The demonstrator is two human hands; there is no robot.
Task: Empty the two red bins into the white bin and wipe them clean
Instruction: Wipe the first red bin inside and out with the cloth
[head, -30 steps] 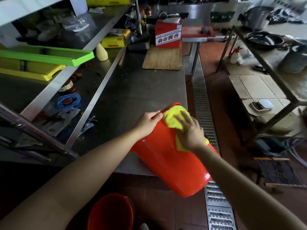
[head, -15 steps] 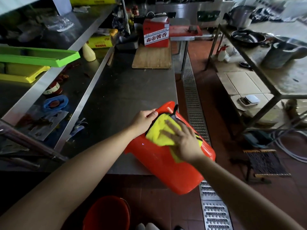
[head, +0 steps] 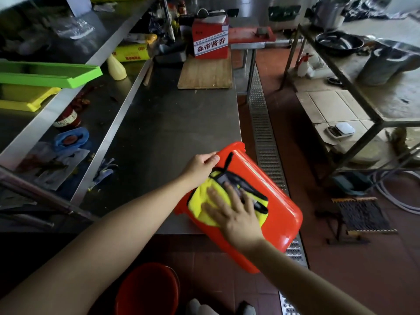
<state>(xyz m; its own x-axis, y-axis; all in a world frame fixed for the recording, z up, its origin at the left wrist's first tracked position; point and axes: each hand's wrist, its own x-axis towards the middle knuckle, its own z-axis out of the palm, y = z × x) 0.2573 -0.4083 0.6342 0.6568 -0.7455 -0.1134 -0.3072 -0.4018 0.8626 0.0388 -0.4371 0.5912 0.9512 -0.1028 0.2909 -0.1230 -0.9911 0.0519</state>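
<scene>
A red bin lies tipped on its side over the front right corner of the steel table, its base hanging past the edge. My left hand grips the bin's rim at the upper left. My right hand presses a yellow cloth flat against the bin's side, fingers spread. A black handle or strap shows on the bin beside the cloth. A second red bin stands on the floor below, near my feet. No white bin is in view.
A wooden board and a red box sit at the table's far end. Shelves with green and yellow trays run along the left. A metal floor drain runs beside the table; a rack stands at the right.
My right hand has slid the yellow cloth down and left across the bin's side. The bin has turned, showing more of its flat side and the black strap.
</scene>
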